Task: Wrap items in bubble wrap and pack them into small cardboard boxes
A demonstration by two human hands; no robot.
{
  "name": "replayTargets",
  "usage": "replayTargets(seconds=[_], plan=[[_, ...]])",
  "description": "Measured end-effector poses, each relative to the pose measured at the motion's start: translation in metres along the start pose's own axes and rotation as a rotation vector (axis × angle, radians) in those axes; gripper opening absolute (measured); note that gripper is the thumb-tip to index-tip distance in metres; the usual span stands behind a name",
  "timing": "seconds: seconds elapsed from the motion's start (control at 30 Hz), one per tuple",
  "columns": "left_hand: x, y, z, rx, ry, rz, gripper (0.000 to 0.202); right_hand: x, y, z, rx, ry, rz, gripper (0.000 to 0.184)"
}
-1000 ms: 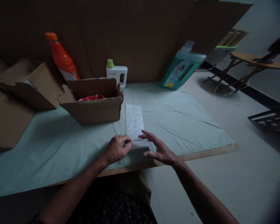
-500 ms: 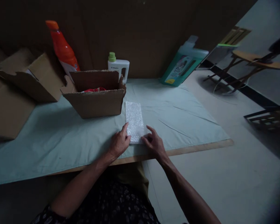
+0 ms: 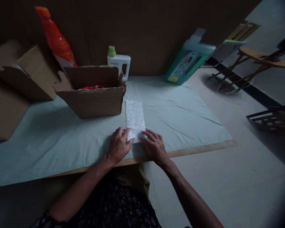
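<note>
Bubble wrap (image 3: 135, 114) lies near the front edge of the cloth-covered table (image 3: 178, 114), just right of an open cardboard box (image 3: 95, 104). The left hand (image 3: 119, 144), thumb and fingers parted, touches the wrap's left side; the right hand (image 3: 156, 147) bends over its near right corner, whether pinching I cannot tell.

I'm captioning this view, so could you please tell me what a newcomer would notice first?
Probably the orange bottle at the back left, partly behind an open cardboard box. Next come the teal jug at the back right and the pale bubble wrap in front, its near end between the left hand and right hand.
</note>
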State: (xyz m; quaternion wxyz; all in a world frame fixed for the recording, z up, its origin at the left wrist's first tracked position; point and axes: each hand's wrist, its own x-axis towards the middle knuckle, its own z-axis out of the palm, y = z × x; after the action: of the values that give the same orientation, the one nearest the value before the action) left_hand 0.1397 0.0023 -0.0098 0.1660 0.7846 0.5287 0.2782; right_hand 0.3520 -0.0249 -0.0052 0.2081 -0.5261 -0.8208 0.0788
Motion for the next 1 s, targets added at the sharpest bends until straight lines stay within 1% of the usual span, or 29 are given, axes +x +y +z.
replayTargets(seconds=[0.07,0.13,0.2,0.27,0.3,0.37,0.43,0.47,0.5,0.53,0.63,0.7,0.77,0.83,0.9,0.97,1.0], plan=[[-0.012,-0.003,-0.005,-0.074,0.032,0.103,0.039,0.003,0.000,-0.001,0.088,-0.019,0.019,0.024],[-0.022,-0.005,-0.010,-0.131,0.001,0.169,0.036,0.003,-0.001,-0.003,0.195,-0.068,0.041,0.025],[-0.027,-0.006,-0.012,-0.162,-0.019,0.131,0.033,0.002,-0.004,-0.007,0.282,-0.115,0.094,0.024],[-0.026,-0.007,-0.012,-0.168,-0.020,0.025,0.034,0.000,-0.007,-0.009,0.326,-0.102,0.159,0.024],[-0.024,-0.008,-0.011,-0.164,-0.023,-0.027,0.035,-0.002,-0.008,-0.009,0.325,-0.058,0.179,0.025],[-0.019,-0.009,-0.010,-0.145,-0.046,-0.096,0.038,-0.007,-0.009,-0.008,0.269,0.083,0.170,0.028],[-0.014,-0.009,-0.010,-0.118,-0.071,-0.125,0.037,-0.013,-0.010,-0.005,0.156,0.230,0.095,0.030],[-0.012,-0.008,-0.010,-0.103,-0.080,-0.132,0.035,-0.015,-0.010,-0.003,0.093,0.273,0.046,0.030],[-0.011,-0.008,-0.010,-0.084,-0.086,-0.137,0.034,-0.017,-0.011,0.000,0.034,0.287,-0.003,0.030],[-0.009,-0.007,-0.010,-0.061,-0.090,-0.139,0.033,-0.018,-0.011,0.002,-0.017,0.272,-0.046,0.030],[-0.006,-0.004,-0.012,0.024,-0.089,-0.119,0.030,-0.013,-0.012,0.010,-0.110,0.141,-0.127,0.031],[-0.008,-0.003,-0.015,0.061,-0.043,-0.087,0.027,-0.007,-0.012,0.012,-0.110,0.085,-0.148,0.028],[-0.013,-0.004,-0.020,0.034,0.020,-0.013,0.030,-0.002,-0.012,0.009,-0.055,0.055,-0.158,0.024],[-0.022,-0.004,-0.025,-0.046,0.037,0.093,0.036,0.001,-0.013,0.003,0.041,0.017,-0.150,0.024],[-0.030,-0.005,-0.028,-0.119,0.000,0.159,0.036,0.001,-0.015,-0.004,0.151,-0.054,-0.113,0.025],[-0.033,-0.005,-0.027,-0.150,-0.036,0.138,0.035,0.000,-0.018,-0.009,0.232,-0.125,-0.046,0.027],[-0.032,-0.006,-0.026,-0.149,-0.048,0.108,0.035,-0.001,-0.020,-0.011,0.242,-0.132,-0.014,0.028]])
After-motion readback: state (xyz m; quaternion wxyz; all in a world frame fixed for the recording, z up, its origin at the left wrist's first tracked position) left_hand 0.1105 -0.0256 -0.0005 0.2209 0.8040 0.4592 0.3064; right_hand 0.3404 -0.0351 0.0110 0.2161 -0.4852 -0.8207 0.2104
